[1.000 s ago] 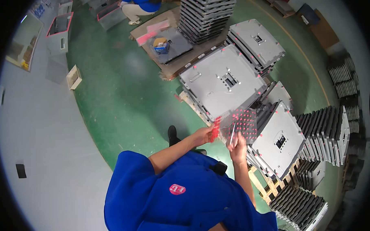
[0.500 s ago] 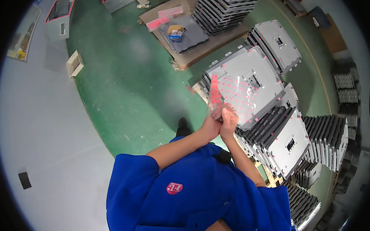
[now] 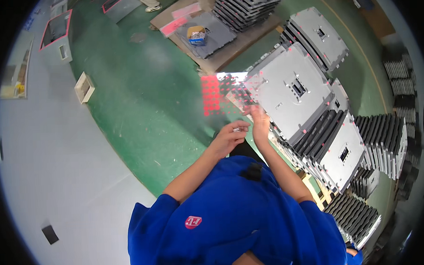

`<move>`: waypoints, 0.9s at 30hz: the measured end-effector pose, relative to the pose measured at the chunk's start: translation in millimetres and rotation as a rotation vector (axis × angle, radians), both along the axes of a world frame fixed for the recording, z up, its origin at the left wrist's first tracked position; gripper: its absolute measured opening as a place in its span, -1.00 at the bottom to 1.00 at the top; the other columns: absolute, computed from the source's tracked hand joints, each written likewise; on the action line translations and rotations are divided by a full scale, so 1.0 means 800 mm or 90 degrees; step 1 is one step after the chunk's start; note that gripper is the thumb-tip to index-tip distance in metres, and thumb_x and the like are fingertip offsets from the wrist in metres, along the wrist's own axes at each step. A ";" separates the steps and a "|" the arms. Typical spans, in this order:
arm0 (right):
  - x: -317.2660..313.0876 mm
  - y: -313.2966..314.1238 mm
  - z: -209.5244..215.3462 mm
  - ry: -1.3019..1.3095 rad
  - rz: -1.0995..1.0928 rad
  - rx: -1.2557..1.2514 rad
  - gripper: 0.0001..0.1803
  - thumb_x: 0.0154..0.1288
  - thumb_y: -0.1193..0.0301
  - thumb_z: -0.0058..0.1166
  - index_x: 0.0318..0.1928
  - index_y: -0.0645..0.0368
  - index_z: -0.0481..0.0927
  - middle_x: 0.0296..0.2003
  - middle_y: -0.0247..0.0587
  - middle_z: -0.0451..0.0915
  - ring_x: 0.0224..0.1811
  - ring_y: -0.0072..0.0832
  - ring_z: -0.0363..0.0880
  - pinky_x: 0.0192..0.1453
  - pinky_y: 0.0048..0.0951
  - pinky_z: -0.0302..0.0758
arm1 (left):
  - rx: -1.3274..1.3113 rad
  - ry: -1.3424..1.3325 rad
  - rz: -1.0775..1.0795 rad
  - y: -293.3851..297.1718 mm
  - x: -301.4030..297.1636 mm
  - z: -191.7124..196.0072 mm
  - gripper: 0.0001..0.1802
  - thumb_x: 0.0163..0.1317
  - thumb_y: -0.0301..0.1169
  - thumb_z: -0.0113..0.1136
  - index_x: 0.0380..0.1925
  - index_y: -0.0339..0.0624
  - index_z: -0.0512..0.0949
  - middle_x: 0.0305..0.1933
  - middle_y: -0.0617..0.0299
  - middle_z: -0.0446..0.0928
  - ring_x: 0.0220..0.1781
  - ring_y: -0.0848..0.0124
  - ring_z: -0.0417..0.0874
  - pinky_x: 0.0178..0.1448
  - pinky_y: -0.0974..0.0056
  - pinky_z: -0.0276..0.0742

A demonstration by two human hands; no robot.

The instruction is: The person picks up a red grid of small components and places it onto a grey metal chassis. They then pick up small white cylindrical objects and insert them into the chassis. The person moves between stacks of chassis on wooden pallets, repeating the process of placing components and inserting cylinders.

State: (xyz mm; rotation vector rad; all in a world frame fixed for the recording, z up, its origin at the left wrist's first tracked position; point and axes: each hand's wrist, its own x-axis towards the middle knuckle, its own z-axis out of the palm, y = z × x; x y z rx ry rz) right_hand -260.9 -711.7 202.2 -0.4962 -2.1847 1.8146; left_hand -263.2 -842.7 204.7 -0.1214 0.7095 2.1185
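My right hand (image 3: 260,124) pinches the lower right edge of a clear sheet of round red stickers (image 3: 211,96). The sheet is spread out above the floor, its left columns full of dots and its right part see-through. Just below it is my left hand (image 3: 230,139), its fingers curled around a small whitish thing (image 3: 240,129) that I cannot make out. To the right of both hands lies a large grey metal panel (image 3: 285,90), on top of a stack, with a rectangular cutout and a few red dots near its edges.
More grey panels (image 3: 343,153) lean in stacks on the right. A far platform (image 3: 228,57) bears a tall panel stack (image 3: 249,9), red sticker sheets (image 3: 174,25) and a blue box of small parts (image 3: 197,36). A pale tray (image 3: 84,88) is on the green floor at left.
My hands have come apart; my left hand is off the sheet. The sticker sheet has turned from nearly edge-on over the panel to broadside, farther left. The whole view has shifted slightly.
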 end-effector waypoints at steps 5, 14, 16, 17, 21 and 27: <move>-0.004 -0.013 -0.056 -0.081 0.102 -0.119 -0.62 0.23 0.25 -0.27 -0.44 0.32 0.49 -0.49 -0.17 0.47 -0.43 -0.47 0.43 -0.32 -0.51 0.33 | -0.120 -0.069 -0.012 -0.009 -0.026 -0.019 -0.62 0.17 -0.10 -0.10 -0.50 -0.24 0.38 -0.63 0.30 0.27 -0.68 0.62 0.16 -0.64 0.53 0.03; -0.068 0.071 -0.071 -0.126 0.385 -0.214 -0.73 0.05 0.32 0.05 -0.28 0.25 0.50 -0.37 -0.24 0.51 -0.33 -0.57 0.45 -0.21 -0.52 0.38 | -0.267 -0.093 0.070 0.023 -0.084 -0.049 -0.61 0.20 -0.19 -0.17 -0.74 -0.14 0.28 -0.76 0.34 0.17 -0.79 0.61 0.07 -0.74 0.52 -0.09; -0.080 0.140 -0.105 -0.160 0.324 -0.146 -0.63 -0.06 0.33 0.17 -0.22 0.24 0.49 -0.28 -0.21 0.51 -0.28 -0.52 0.47 -0.16 -0.47 0.40 | -0.268 -0.115 0.099 0.031 -0.099 -0.052 -0.59 0.19 -0.20 -0.17 -0.78 -0.14 0.26 -0.78 0.34 0.15 -0.80 0.61 0.06 -0.76 0.51 -0.11; -0.081 0.178 -0.118 -0.179 0.208 0.012 -0.61 -0.09 0.32 0.19 -0.22 0.25 0.49 -0.25 -0.18 0.50 -0.26 -0.46 0.48 -0.18 -0.44 0.40 | -0.260 -0.136 0.106 0.026 -0.106 -0.058 -0.60 0.19 -0.21 -0.17 -0.78 -0.13 0.25 -0.78 0.34 0.15 -0.80 0.61 0.07 -0.76 0.52 -0.10; -0.079 0.320 -0.176 -0.138 -0.004 0.453 -0.52 -0.17 0.29 0.23 -0.21 0.29 0.45 -0.30 -0.04 0.47 -0.20 -0.21 0.42 -0.11 -0.32 0.36 | -0.269 -0.188 0.154 0.020 -0.122 -0.072 -0.61 0.18 -0.24 -0.14 -0.79 -0.14 0.23 -0.77 0.34 0.13 -0.80 0.60 0.07 -0.76 0.52 -0.10; -0.101 0.391 -0.219 -0.417 0.089 0.435 -0.36 -0.22 0.06 0.21 -0.23 0.36 0.46 -0.34 0.04 0.50 -0.25 -0.19 0.46 -0.15 -0.32 0.36 | -0.289 -0.210 0.167 0.012 -0.133 -0.085 -0.62 0.18 -0.25 -0.13 -0.78 -0.14 0.24 -0.77 0.33 0.13 -0.78 0.60 0.08 -0.76 0.51 -0.09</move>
